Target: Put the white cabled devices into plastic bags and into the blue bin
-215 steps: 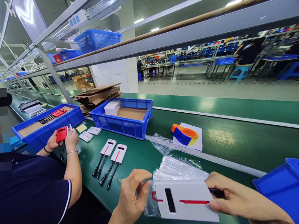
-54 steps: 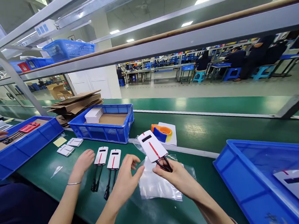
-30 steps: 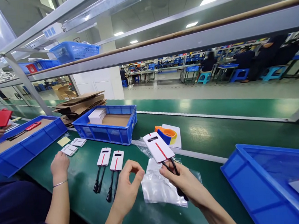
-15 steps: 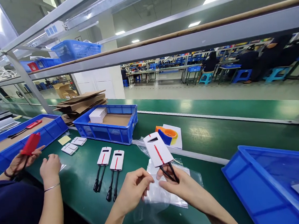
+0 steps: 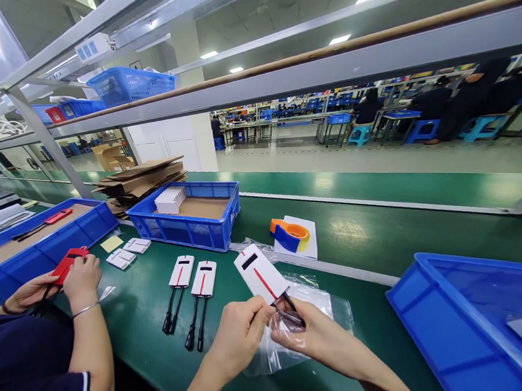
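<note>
A white device with a red stripe and a dark window (image 5: 261, 273) is tilted up in front of me, its black cables in the grip of my right hand (image 5: 313, 332). My left hand (image 5: 241, 334) is closed in a pinch beside it, at the edge of a clear plastic bag. Film from that bag shines over my right fingers. More clear plastic bags (image 5: 325, 310) lie flat on the green table under my hands. To the left, two similar white devices (image 5: 181, 271) (image 5: 204, 278) rest side by side, their black cables pointing toward me.
At left, a co-worker's hands (image 5: 81, 279) hold a red device (image 5: 67, 265). Blue trays (image 5: 192, 233) (image 5: 97, 228) stand at the back left; a blue bin (image 5: 424, 303) is at right. An orange and blue tape dispenser (image 5: 290, 235) sits behind my hands. White pieces (image 5: 121, 259) lie near the co-worker.
The white device has moved left and down, tilting further left. My left fingers have come up against my right hand, with clear film now between them. The co-worker's red device has been lowered.
</note>
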Demonstrator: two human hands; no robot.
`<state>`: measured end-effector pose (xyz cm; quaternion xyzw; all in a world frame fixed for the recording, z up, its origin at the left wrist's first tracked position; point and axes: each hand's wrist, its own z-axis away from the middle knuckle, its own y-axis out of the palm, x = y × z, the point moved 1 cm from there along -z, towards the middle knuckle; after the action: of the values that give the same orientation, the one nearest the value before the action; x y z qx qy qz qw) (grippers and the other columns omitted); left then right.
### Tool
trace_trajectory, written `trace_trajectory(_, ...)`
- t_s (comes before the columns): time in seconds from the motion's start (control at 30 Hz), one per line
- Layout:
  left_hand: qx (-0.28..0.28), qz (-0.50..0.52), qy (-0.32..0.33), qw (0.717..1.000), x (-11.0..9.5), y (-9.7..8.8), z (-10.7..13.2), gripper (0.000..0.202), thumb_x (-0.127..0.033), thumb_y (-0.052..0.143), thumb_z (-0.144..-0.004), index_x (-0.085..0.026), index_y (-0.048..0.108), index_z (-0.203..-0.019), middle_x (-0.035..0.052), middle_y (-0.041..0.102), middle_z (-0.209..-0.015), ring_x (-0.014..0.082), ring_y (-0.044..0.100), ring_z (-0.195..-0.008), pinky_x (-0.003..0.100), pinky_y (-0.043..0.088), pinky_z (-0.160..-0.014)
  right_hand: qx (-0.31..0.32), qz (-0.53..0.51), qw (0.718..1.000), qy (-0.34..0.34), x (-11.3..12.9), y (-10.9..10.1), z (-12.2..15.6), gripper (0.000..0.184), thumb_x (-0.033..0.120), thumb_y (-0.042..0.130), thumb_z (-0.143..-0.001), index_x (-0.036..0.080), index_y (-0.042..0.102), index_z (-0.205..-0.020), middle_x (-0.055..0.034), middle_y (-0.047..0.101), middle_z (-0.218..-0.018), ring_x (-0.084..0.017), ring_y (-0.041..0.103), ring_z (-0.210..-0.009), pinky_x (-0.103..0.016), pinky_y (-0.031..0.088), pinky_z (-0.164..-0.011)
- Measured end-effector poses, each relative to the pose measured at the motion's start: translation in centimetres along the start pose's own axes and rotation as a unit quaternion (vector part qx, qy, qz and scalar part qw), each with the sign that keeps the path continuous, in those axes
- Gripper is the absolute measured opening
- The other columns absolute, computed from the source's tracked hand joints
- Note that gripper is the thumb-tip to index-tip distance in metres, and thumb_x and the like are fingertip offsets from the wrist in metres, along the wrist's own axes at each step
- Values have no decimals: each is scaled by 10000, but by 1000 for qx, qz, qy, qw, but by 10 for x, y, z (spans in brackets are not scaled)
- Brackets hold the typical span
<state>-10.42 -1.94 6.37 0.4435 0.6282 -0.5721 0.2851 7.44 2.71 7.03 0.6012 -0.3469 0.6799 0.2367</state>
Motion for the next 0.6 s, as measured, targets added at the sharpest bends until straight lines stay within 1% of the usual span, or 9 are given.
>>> trace_trajectory(0.07, -1, -11, -10, 1000, -4, -3, 2, 360, -364, 483, -1033, -203, 540, -716, -17, 536, -647, 143, 430, -601, 276, 281, -588, 16, -6, 1000, 9, 2, 0, -1, 115, 289, 685, -880, 198, 637, -932, 17, 607, -850, -184, 518, -782, -282, 426, -705)
trace_trajectory(0.17, -12, 29, -61, 998, -9, -9, 5, 219, -386, 602, -971, -209, 591, -841, -2, 601, -747, 162, 503, -672, 256, 348, -610, 14, -26, 1000, 11, 4, -2, -1, 189, 370, 669, -915, 189, 638, -959, 12, 581, -860, -184, 496, -789, -285, 420, -714)
trace_trajectory(0.23, -15, 54, -85, 995, -13, -12, 6, 188, -374, 642, -938, -207, 602, -863, 6, 619, -786, 170, 529, -712, 250, 375, -626, 2, -28, 1000, 7, 4, -3, -1, 168, 344, 666, -915, 186, 630, -960, 14, 565, -864, -179, 481, -797, -281, 415, -718)
trace_trajectory(0.33, -2, 67, -91, 994, -16, -13, 6, 229, -350, 599, -952, -196, 610, -784, 2, 609, -736, 159, 514, -669, 256, 356, -606, 16, -30, 999, 27, 5, -2, 1, 90, 234, 667, -869, 194, 599, -914, 41, 519, -803, -151, 439, -738, -261, 385, -660)
trace_trajectory(0.43, 5, 73, -80, 994, -18, -13, 6, 286, -345, 567, -963, -187, 602, -728, -1, 600, -691, 148, 500, -628, 260, 339, -593, 52, -50, 996, 61, 6, 2, 5, 193, 173, 697, -796, 202, 579, -945, 67, 481, -773, -125, 406, -674, -245, 358, -595)
trace_trajectory(0.53, -6, 80, -69, 994, -16, -16, 8, 335, -382, 533, -979, -180, 619, -727, 3, 591, -661, 150, 512, -617, 259, 343, -591, 72, -76, 992, 67, 6, 4, 9, 295, 200, 737, -780, 206, 574, -1025, 59, 507, -832, -124, 444, -677, -251, 406, -619)
trace_trajectory(0.6, -15, 80, -76, 994, -12, -20, 10, 381, -438, 507, -997, -178, 628, -745, -8, 560, -614, 139, 467, -564, 261, 318, -563, 74, -86, 992, 50, 4, 3, 10, 251, 268, 737, -819, 215, 562, -991, 47, 518, -846, -138, 482, -696, -265, 440, -646)
